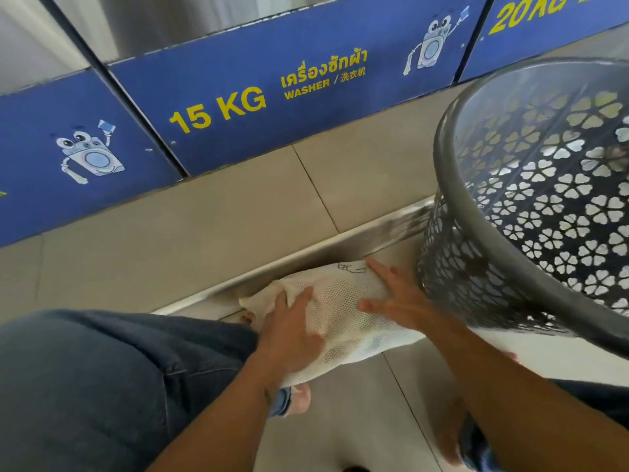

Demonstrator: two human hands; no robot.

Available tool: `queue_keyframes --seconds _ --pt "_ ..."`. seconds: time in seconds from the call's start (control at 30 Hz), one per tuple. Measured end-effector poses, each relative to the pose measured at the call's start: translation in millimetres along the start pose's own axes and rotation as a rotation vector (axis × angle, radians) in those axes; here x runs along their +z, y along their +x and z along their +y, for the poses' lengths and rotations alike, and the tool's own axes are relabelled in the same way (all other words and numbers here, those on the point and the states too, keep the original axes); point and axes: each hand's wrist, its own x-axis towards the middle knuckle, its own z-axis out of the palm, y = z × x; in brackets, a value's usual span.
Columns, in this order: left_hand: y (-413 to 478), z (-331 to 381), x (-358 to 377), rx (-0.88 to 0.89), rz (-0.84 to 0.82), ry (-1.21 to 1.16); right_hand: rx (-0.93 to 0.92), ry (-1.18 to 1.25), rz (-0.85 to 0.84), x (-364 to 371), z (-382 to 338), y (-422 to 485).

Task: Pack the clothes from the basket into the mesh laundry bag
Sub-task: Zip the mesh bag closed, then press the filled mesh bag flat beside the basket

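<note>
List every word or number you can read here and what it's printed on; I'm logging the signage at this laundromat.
"15 KG" in yellow, on the middle blue panel.
"WASHER" on the same panel, under a line of Thai script and beside small Chinese characters.
"20 KG", partly cut off, on the blue panel at top right.
A black mark on the mesh bag is too small to read.

Both forearms are bare, with no sleeves, watch or rings on the left hand point(292, 335) or right hand point(398, 298). Dark blue jeans point(102, 386) cover the legs; frayed cuff at six o'clock.
</note>
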Motion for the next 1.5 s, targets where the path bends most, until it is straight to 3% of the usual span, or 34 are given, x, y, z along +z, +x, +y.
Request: queue_keyframes --seconds 0.07,0.17,0.33,0.53,0.77,1.07,1.17,1.3,1.5 --pt "-4.2 -4.4 8.9 0.017 0.075 0.006 0.026 0.055 -0.011 4.0 9.0 1.6" --pt "-11.7 -7.5 14.7 0.052 0.182 0.045 0.024 0.114 0.108 17.8 12.4 -11.5" --pt "-31.6 -5.9 0.2 0.065 0.293 -0.038 -0.057 -0.015 0.321 33.6 -20.9 -59.4" --pt "-79.8 14.9 -55.4 0.218 0.516 -0.186 -0.176 -0.151 0.517 -14.2 -88.1 -116.1" --pt "-112.3 18.8 -148.6 0.306 0.764 -0.183 -0.366 -0.245 0.666 -57.5 -191.7 -132.4" --pt "-0.6 -3.2 -205.1 0.192 0.657 -0.004 -0.421 -0.306 0.654 -58.8 -243.6 -7.8" --pt "58.0 -15.5 -196.1 0.124 0.598 0.065 -0.404 -0.343 0.579 -49.4 -224.9 57.4" --pt "112.7 -25.5 -192.0 -0.124 0.416 0.121 -0.291 -0.392 0.418 -48.2 -207.4 111.4" --pt "107.6 -11.7 -233.0 -0.168 0.152 0.364 -0.149 -0.473 0.175 -80.5 -236.1 96.4"
